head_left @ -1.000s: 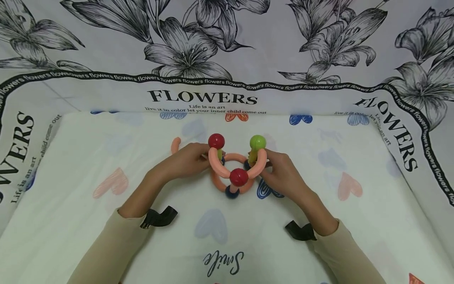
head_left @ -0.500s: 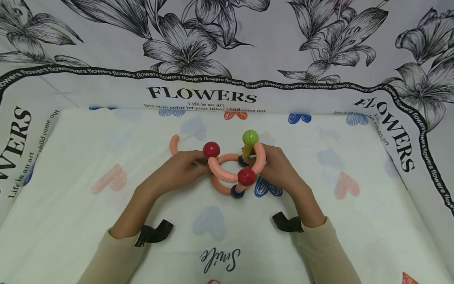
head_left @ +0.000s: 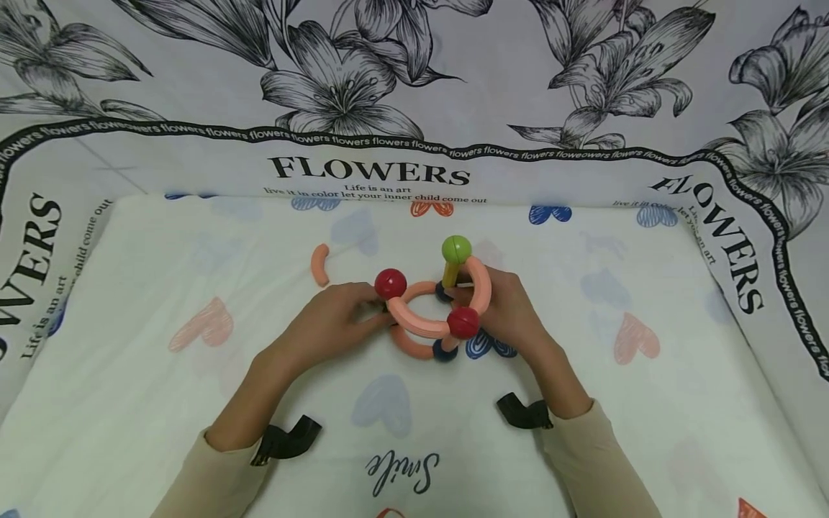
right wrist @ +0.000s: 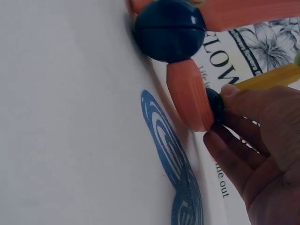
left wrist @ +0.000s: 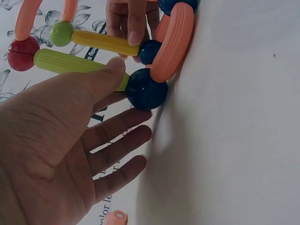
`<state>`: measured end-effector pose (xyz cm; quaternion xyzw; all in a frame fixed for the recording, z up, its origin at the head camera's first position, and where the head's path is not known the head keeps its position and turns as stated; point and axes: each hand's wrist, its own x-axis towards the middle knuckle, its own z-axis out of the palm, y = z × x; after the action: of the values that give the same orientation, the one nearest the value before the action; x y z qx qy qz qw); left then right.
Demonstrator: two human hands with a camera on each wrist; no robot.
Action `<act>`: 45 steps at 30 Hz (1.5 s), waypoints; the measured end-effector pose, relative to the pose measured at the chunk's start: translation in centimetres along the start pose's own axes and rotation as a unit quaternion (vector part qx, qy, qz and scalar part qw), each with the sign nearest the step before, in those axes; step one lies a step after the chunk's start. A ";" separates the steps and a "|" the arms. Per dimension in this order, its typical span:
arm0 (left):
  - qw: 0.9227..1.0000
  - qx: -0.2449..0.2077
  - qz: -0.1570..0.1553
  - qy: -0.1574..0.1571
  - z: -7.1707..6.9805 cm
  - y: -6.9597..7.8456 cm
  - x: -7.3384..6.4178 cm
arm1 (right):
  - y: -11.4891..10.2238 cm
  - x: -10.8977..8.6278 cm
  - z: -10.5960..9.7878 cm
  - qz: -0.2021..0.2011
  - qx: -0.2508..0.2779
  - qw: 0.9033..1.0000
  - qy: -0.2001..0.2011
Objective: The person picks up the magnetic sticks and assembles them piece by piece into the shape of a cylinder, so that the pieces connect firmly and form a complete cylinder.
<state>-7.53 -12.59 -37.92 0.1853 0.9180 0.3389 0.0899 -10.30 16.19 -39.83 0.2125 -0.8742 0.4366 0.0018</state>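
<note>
A toy frame of balls and sticks stands on the cloth between both hands in the head view. Curved salmon sticks (head_left: 417,321) join red balls (head_left: 463,322), a green ball (head_left: 456,250) and dark blue balls (head_left: 445,350) below. My left hand (head_left: 333,320) pinches a lime-green ribbed stick (left wrist: 63,62) between thumb and index finger, close to a dark blue ball (left wrist: 146,88); its other fingers are spread. Thumb and fingers of my right hand (head_left: 508,302) pinch around the dark blue ball (right wrist: 215,105) at the lower end of a yellow stick (right wrist: 267,77).
One loose curved salmon stick (head_left: 319,265) lies on the heart-printed white cloth (head_left: 246,432), just beyond my left hand. A flower-printed cloth (head_left: 214,158) covers the area behind. Black wrist pieces (head_left: 288,439) hang from both sleeves.
The toy frame has turned, its front red ball shifting right and its left red ball coming nearer. My left hand has moved toward me, uncovering more of the loose curved stick.
</note>
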 end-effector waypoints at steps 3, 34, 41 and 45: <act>1.000 0.011 0.005 0.006 -0.1 0.3 -0.2 | -0.1 0.1 0.1 -0.004 0.001 1.000 0.013; 0.997 0.067 0.042 -0.001 0.6 0.8 -0.6 | -0.9 0.4 1.2 -0.022 0.060 0.998 0.026; 0.995 0.081 0.050 -0.006 0.5 0.8 -0.5 | -0.6 0.0 0.6 -0.003 0.062 0.998 -0.002; 0.996 0.076 0.053 -0.011 0.5 0.8 -0.4 | -0.4 -0.1 -0.4 0.032 0.047 0.998 -0.021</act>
<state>-6.81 -11.90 -37.81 0.2437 0.9288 0.2708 0.0673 -10.12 16.34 -39.34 0.1932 -0.8588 0.4728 -0.0403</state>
